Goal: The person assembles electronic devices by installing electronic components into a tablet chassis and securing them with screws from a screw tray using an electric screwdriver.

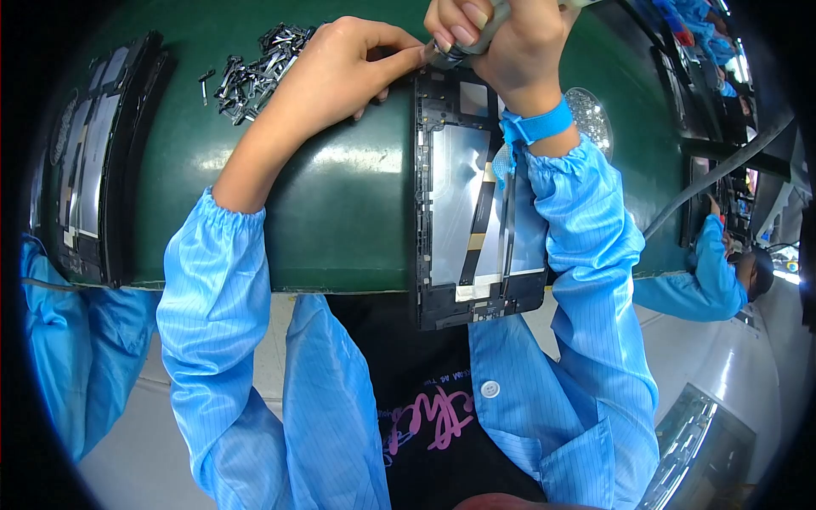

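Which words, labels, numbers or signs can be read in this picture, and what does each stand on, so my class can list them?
Black shirt: large pink script lettering, partly readable; I won't copy its wording.
Same shirt: smaller lettering, too small to read surely.
Opened tablet: any print is too small to read.
Tablet stack at left: any print is too blurred.

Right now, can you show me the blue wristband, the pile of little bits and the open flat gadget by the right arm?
Blue wristband [551, 123]: head view, on its band.
Pile of little bits [247, 82]: head view, middle of the heap.
Open flat gadget [453, 204]: head view, on its silvery inside panel.
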`<state>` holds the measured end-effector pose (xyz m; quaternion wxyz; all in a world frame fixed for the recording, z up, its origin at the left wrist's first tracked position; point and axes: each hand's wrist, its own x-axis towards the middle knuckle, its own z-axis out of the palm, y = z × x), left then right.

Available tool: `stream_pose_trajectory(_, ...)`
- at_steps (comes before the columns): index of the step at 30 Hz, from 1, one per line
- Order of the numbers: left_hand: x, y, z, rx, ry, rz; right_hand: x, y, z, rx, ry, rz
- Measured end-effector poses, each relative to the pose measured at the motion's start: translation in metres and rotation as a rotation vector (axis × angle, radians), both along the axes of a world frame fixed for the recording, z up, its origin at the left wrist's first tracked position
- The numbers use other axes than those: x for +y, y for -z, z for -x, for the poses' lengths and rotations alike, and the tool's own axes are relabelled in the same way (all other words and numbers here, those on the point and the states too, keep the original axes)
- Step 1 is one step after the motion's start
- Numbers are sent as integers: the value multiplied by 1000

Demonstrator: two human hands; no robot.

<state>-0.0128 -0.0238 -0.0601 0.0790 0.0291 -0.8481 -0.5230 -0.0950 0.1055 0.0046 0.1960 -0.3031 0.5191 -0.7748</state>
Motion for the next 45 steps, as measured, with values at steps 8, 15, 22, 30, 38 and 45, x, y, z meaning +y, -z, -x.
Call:
stream_pose_trajectory(8,6,2,-5,-4,9,-9,3,-1,-7,24,-17,-19)
stream_pose_trajectory(15,3,4,-3,-50,11,-21,-1,1,-7,-28,18,-3)
stream_pose_trajectory(22,-1,-1,3,-50,9,-56,-4,-5,1,37,-19,38)
stream_pose_trajectory(30,5,0,-3,-76,30,-58,1,-2,-7,50,27,50)
stream_pose_trajectory(38,5,-7,-3,-151,30,-154,-3,-1,-4,171,170,42)
stream_pose_trajectory(45,15,-23,-31,117,-175,-119,1,1,0,149,-8,45)
